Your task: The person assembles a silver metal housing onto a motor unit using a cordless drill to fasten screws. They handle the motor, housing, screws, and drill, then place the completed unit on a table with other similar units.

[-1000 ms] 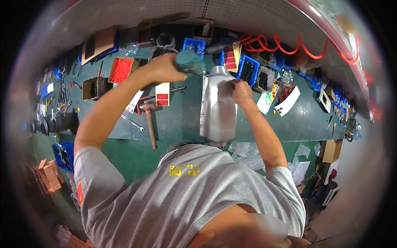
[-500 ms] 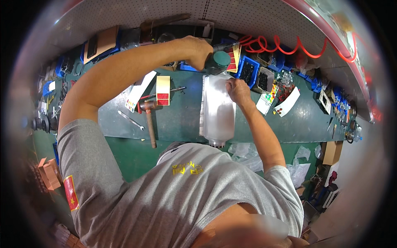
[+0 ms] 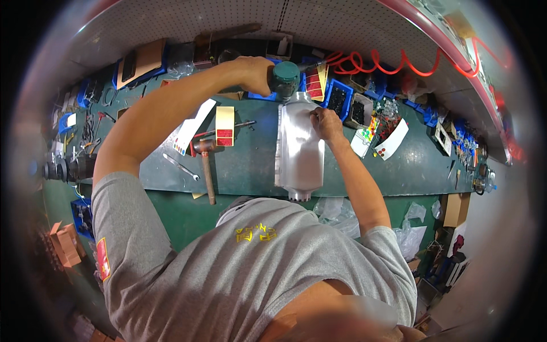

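Metal housing (image 3: pixel 302 151) judged stiff, slick, fairly weighty, best held by both sides; green power tool (image 3: pixel 284 80) gripped in left grip (image 3: pixel 257 74), right grip's (image 3: pixel 329 124) hold can't be told.

Place: workshop, we judge | we see a green workbench (image 3: pixel 250 165) running from nine to three o'clock | wooden-handled hammer (image 3: pixel 209 174) and wrench (image 3: pixel 181 166) at nine | blue parts bin (image 3: pixel 343 85) of small black pieces (image 3: pixel 337 101) between one and two | coiled red hose (image 3: pixel 423 74) at two | perforated wall panel (image 3: pixel 250 16) at twelve | opened cardboard carton (image 3: pixel 67 246) at eight
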Demonstrator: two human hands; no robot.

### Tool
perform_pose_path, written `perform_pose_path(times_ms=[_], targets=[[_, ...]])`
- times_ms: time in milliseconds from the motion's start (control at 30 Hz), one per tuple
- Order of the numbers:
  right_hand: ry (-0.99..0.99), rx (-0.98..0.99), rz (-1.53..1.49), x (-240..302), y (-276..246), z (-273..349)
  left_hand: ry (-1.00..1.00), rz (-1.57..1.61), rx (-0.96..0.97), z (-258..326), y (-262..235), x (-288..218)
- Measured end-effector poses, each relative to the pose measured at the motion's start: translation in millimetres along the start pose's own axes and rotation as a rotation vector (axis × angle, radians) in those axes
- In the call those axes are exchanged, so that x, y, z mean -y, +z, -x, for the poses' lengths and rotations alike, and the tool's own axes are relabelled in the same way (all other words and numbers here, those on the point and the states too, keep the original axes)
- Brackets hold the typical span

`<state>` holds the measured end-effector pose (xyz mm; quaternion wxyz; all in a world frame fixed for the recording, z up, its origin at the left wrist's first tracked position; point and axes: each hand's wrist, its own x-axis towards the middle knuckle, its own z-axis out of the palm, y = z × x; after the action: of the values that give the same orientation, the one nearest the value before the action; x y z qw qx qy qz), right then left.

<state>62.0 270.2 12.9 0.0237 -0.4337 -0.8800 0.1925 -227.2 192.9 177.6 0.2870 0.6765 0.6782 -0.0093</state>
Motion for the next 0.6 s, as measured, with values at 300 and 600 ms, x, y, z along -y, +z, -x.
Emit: perform_pose_path(times_ms=[300,600], targets=[[0.039,0.013,-0.114,0.3,0.9,5.9,-0.092,0.253,-0.154,52.3,13.3,13.2],[0.391,0.047,-1.158,0.0,7.2,7.1,-0.093,0.853,-0.312,113.5,40.9,15.6]])
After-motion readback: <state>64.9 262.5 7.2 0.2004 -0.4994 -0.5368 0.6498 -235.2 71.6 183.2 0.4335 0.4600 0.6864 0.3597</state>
